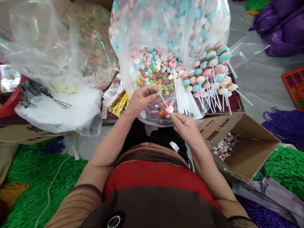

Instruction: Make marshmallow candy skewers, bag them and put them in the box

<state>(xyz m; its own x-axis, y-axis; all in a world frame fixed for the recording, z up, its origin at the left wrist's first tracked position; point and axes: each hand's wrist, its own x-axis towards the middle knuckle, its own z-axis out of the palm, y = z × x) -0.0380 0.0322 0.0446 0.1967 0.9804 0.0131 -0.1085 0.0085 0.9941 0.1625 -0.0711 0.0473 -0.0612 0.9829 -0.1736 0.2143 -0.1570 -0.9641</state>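
Note:
My right hand point(186, 126) pinches the lower end of a white lollipop stick point(162, 99). A pink and white round marshmallow point(169, 109) is threaded on the stick just above those fingers. At the stick's upper tip, my left hand point(143, 99) is closed on a small yellowish gummy ring point(159, 92), partly covered by the fingertips. Beneath both hands, loose gummy rings point(163, 77) in red, green and yellow lie on clear plastic. Behind them, pink, blue and white marshmallows point(156, 58) spill from a large clear bag point(171, 22).
White sticks point(186, 98) lie bundled right of my hands, beside a pile of finished candy skewers point(211, 74). A gummy-ring bag point(92, 41), white plastic bags point(64, 107) and gold twist ties point(118, 104) are leftward. An open cardboard box point(254, 148) stands low right.

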